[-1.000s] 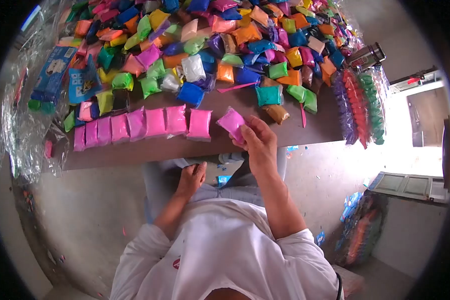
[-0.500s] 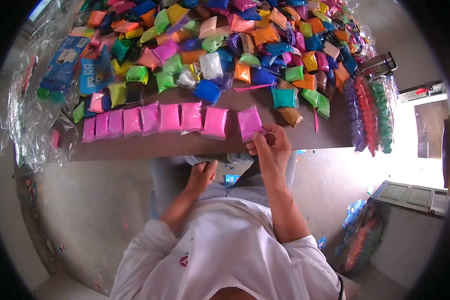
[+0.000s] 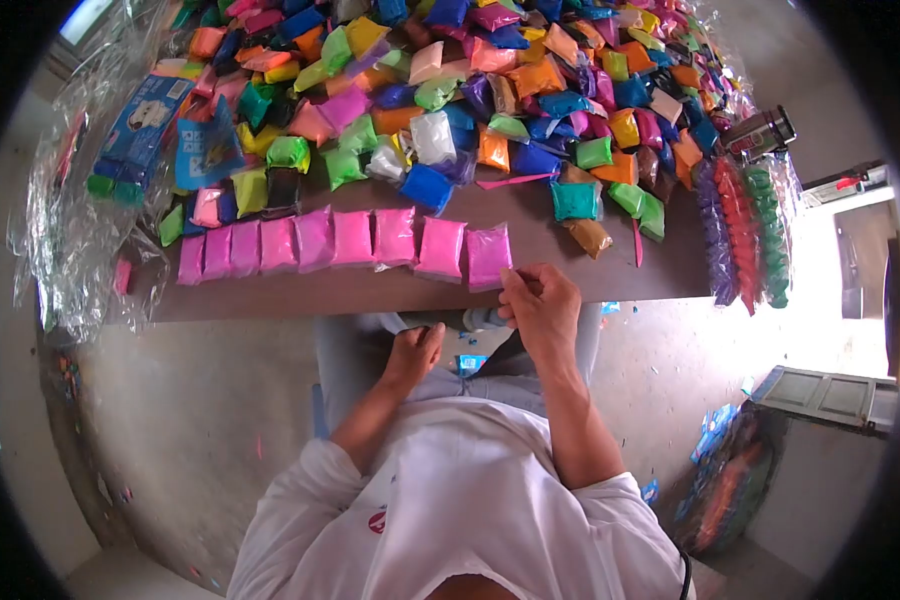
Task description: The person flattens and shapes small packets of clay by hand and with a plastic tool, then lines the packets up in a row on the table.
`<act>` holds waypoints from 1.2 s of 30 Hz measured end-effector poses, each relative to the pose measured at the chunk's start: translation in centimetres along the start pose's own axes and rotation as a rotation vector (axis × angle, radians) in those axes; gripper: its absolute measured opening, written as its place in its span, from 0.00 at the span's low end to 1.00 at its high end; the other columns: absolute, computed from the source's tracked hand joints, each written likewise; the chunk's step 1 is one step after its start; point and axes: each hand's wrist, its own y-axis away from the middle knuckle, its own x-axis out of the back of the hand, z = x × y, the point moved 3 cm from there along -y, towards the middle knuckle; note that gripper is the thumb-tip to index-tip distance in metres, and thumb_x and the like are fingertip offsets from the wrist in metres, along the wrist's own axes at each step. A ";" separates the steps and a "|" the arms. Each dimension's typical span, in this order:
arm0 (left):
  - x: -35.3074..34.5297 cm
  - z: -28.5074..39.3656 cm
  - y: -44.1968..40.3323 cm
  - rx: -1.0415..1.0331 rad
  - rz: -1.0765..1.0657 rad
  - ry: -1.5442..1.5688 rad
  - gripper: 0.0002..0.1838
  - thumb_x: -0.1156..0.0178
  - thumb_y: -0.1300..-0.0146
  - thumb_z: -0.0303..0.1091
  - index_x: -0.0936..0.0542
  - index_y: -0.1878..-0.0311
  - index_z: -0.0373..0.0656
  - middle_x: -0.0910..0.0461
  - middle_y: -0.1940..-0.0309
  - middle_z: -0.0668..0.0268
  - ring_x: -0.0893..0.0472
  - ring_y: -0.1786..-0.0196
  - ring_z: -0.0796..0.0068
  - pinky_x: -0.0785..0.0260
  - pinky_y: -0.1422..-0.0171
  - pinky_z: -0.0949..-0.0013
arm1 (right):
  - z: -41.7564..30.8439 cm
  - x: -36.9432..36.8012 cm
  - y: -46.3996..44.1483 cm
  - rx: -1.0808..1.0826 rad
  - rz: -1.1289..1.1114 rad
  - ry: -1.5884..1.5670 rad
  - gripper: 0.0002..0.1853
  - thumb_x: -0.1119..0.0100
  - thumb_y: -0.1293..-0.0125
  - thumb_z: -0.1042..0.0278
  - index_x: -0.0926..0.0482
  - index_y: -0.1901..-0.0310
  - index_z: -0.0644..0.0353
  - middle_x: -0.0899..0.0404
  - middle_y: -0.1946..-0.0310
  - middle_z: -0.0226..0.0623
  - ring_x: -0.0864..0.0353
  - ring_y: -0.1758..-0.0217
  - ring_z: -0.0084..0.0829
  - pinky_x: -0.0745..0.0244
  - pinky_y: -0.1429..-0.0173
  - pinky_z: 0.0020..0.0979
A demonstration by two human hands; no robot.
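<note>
Several pink and purple-pink packets (image 3: 353, 238) lie side by side in a row along the near part of the brown table (image 3: 610, 280). At the row's right end is a purple-pink packet (image 3: 488, 256), flat on the table beside a brighter pink one (image 3: 440, 248). My right hand (image 3: 542, 305) pinches the lower right corner of that end packet between thumb and fingertips. My left hand (image 3: 413, 356) rests over my lap below the table edge, its fingers curled; whether anything is inside them is hidden.
A heap of coloured packets (image 3: 433, 137) covers the table's far part. Clear plastic wrapping (image 3: 70, 230) and a blue package (image 3: 145, 125) lie at the left. Purple, red and green packet strips (image 3: 736, 235) hang at the right, near a dark container (image 3: 760, 131).
My right hand has brought the purple-pink packet down and left, from above the table to the row's right end. The camera view has shifted slightly. My left hand remains over my lap.
</note>
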 end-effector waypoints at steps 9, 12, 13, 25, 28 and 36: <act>0.2 0.9 0.3 0.013 -0.003 0.046 0.25 0.52 0.35 0.50 0.33 0.85 0.44 0.36 0.91 0.71 0.37 0.88 0.82 0.47 0.82 0.74 | 0.8 0.4 -0.5 0.224 0.054 0.296 0.12 0.37 0.43 0.65 0.23 0.65 0.67 0.23 0.81 0.35 0.24 0.81 0.21 0.30 0.78 0.25; 0.2 -0.3 0.1 -0.117 -0.023 -0.096 0.23 0.52 0.35 0.46 0.32 0.82 0.42 0.34 0.90 0.68 0.34 0.87 0.77 0.43 0.81 0.72 | -0.1 1.1 0.2 0.507 0.171 0.480 0.12 0.35 0.46 0.67 0.22 0.64 0.64 0.22 0.74 0.37 0.22 0.75 0.29 0.27 0.70 0.30; 0.2 -0.9 -0.2 -0.253 -0.015 -0.241 0.20 0.52 0.34 0.43 0.30 0.79 0.41 0.32 0.89 0.66 0.31 0.86 0.73 0.39 0.79 0.69 | -1.0 1.2 0.5 0.637 0.211 0.547 0.12 0.34 0.48 0.68 0.22 0.63 0.62 0.21 0.70 0.37 0.21 0.70 0.33 0.26 0.65 0.34; 0.1 -0.5 -0.4 -0.159 -0.050 -0.126 0.25 0.51 0.37 0.52 0.31 0.81 0.42 0.33 0.88 0.69 0.35 0.87 0.80 0.44 0.82 0.75 | -2.1 -0.3 -2.0 1.104 -0.089 0.561 0.12 0.36 0.51 0.71 0.21 0.63 0.62 0.22 0.57 0.39 0.24 0.52 0.40 0.28 0.47 0.36; 0.0 0.2 -0.2 0.116 -0.068 0.000 0.25 0.51 0.37 0.53 0.31 0.81 0.42 0.32 0.87 0.69 0.35 0.86 0.80 0.44 0.82 0.75 | -1.6 -0.2 -2.1 1.143 -0.063 0.539 0.12 0.36 0.50 0.70 0.21 0.63 0.62 0.22 0.55 0.37 0.24 0.51 0.40 0.28 0.47 0.36; -0.9 0.1 0.1 0.208 0.003 -0.016 0.28 0.53 0.39 0.55 0.31 0.84 0.40 0.33 0.91 0.66 0.32 0.88 0.75 0.40 0.81 0.70 | -1.5 0.8 -1.1 1.046 -0.089 0.437 0.15 0.37 0.49 0.69 0.22 0.59 0.64 0.25 0.51 0.43 0.28 0.45 0.45 0.31 0.41 0.39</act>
